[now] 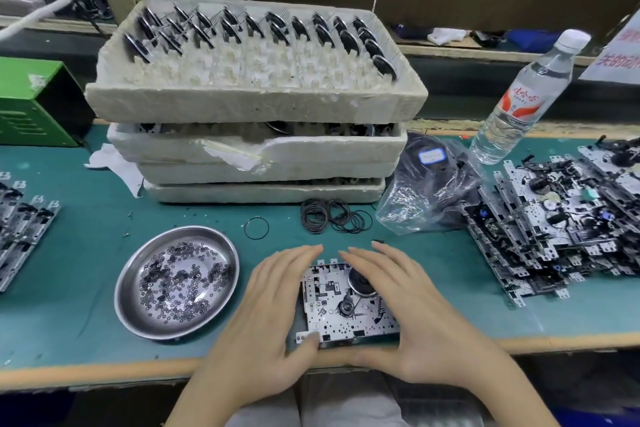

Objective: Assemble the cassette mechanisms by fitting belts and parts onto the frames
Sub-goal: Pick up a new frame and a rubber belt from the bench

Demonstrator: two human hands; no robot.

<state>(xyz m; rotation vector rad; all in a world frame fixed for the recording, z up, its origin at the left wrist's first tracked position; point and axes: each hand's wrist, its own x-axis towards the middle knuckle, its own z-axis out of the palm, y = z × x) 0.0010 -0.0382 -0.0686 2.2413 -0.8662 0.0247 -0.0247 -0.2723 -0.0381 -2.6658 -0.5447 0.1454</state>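
A metal cassette mechanism frame point(332, 315) with a black flywheel lies on the green mat near the front edge. My left hand point(273, 305) grips its left side, thumb at the near left corner and fingers over the far edge. My right hand point(408, 308) grips its right side, fingers reaching across the flywheel. A heap of black rubber belts point(332, 217) lies behind the frame, and one single belt point(256, 227) lies apart to the left. The steel dish point(138, 308) on the left holds several small washers.
Stacked foam trays point(256, 104) with flywheels stand at the back centre. Piles of frames lie at the right point(561, 218) and far left point(20, 218). A plastic bag point(426, 191), a water bottle point(519, 97) and a green box point(34, 100) stand around.
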